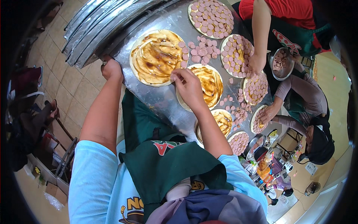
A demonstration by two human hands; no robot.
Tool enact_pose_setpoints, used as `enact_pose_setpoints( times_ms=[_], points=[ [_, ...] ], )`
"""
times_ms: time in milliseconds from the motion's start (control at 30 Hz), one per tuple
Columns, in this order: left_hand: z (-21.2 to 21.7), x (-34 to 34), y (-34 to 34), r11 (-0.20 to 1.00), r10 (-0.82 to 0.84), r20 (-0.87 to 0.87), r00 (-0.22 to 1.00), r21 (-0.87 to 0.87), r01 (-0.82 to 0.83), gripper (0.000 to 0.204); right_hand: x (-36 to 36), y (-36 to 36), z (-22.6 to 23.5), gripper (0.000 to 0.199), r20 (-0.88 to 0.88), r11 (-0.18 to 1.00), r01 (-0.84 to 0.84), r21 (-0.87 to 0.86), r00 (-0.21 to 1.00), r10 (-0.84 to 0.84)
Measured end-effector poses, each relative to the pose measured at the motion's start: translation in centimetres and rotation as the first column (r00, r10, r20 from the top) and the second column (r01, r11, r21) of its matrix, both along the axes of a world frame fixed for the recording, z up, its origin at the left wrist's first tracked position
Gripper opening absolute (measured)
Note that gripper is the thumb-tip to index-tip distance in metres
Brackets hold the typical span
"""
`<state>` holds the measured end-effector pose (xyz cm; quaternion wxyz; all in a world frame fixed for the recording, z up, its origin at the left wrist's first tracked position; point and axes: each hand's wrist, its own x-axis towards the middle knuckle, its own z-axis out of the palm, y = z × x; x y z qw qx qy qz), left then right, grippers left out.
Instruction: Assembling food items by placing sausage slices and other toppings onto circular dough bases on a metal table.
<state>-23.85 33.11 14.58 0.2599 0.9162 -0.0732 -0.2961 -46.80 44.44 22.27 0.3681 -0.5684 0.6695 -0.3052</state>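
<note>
Pink sausage slice [173,77], small, soft, greasy, pinched in right hand [189,87] grip at near edge of sauced dough round [156,56]; best taken by rim. Left hand [111,69] closed on worktop [169,106] edge, left of round.

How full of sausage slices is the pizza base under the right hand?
Nearly empty. The sauced base has slices only along its right edge, where the right hand places one.

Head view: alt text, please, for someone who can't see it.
The right hand sets a sausage slice on a sauced pizza base on a steel table; the left hand rests at the table's edge. Co-workers top other bases opposite.
</note>
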Motion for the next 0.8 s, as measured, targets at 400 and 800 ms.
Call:
enact_pose_setpoints(
  times_ms=[400,800],
  points=[
    [-0.6,0.2,-0.1,0.999,0.042,-0.008,0.999,-0.01,-0.042,0.081,1.5,0.7,-2.4,0.006,-0.355,0.944,-0.208,-0.255,0.929,0.109],
    [-0.9,0.6,-0.1,1.0,-0.002,-0.03,1.0,0.003,0.002,0.079,2.6,0.7,-1.2,0.005,-0.133,0.974,-0.151,-0.169,0.983,0.13]
  ],
)
